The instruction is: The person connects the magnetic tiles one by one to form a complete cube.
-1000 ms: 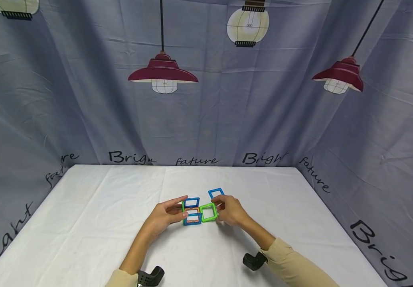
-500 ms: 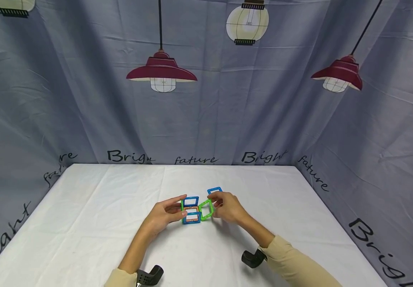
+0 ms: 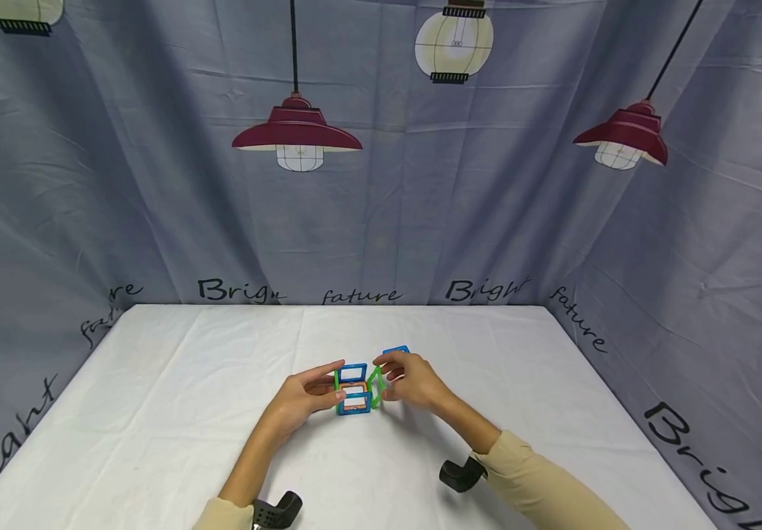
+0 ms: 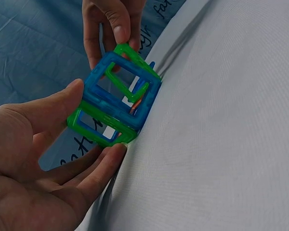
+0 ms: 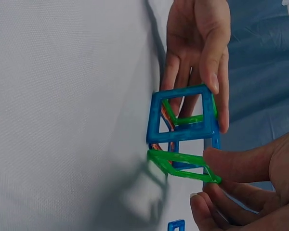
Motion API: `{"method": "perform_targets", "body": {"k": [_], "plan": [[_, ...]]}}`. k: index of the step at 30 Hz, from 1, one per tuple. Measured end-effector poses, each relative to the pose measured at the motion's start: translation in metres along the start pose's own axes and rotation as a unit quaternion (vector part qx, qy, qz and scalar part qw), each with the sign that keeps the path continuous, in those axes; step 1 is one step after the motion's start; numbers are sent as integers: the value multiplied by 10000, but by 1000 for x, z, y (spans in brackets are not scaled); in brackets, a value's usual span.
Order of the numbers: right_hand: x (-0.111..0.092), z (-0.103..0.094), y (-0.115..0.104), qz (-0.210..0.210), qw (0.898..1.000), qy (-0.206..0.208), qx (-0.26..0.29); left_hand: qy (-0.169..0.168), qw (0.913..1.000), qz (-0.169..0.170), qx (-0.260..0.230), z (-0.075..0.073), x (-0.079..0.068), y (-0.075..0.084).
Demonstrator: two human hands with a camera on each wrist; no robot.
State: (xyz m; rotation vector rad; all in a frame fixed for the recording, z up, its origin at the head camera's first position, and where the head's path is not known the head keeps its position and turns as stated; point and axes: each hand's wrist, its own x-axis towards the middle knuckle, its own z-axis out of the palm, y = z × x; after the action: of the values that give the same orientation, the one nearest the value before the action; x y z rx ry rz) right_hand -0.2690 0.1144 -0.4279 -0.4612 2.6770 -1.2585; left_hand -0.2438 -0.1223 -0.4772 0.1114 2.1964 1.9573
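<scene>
Magnetic building tiles form an open-topped box on the table. An orange square tile (image 3: 354, 385) lies at its base, with a blue tile (image 5: 155, 118) standing at the front and another blue tile (image 3: 353, 366) at the back. My left hand (image 3: 304, 395) holds the box's left side, thumb at the top corner and fingers against the standing green tile (image 4: 104, 114). Between thumb and fingers, my right hand (image 3: 417, 383) pinches the upper edge of a second green tile (image 5: 178, 157). That tile leans outward, its lower edge at the box's right side.
A loose blue tile (image 3: 395, 350) lies behind my right hand, partly hidden by it. The table (image 3: 221, 353) wears a white cloth, and a grey printed curtain (image 3: 381, 221) hangs behind it. Black wrist cameras (image 3: 462, 475) sit on both forearms.
My right hand has moved left, tipping the green tile from leaning well outward to nearly upright against the box. The left hand and the rest of the box have stayed put.
</scene>
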Motion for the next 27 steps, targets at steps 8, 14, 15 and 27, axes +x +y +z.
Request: {"method": "perform_targets", "body": {"k": [8,14,15,27], "plan": [[3,3,-1,50,9999,-78,117,-19,10000,17,-29,0,-1,0],[6,3,1,271,9994,-168,165,-42,10000,75,-8,0,0,1],[6,3,1,318,9991,-196,197,-53,10000,77,-9,0,0,1],[9,4,0,428,9973,-343,484,-84,9999,66,-65,-1,0,0]]}}
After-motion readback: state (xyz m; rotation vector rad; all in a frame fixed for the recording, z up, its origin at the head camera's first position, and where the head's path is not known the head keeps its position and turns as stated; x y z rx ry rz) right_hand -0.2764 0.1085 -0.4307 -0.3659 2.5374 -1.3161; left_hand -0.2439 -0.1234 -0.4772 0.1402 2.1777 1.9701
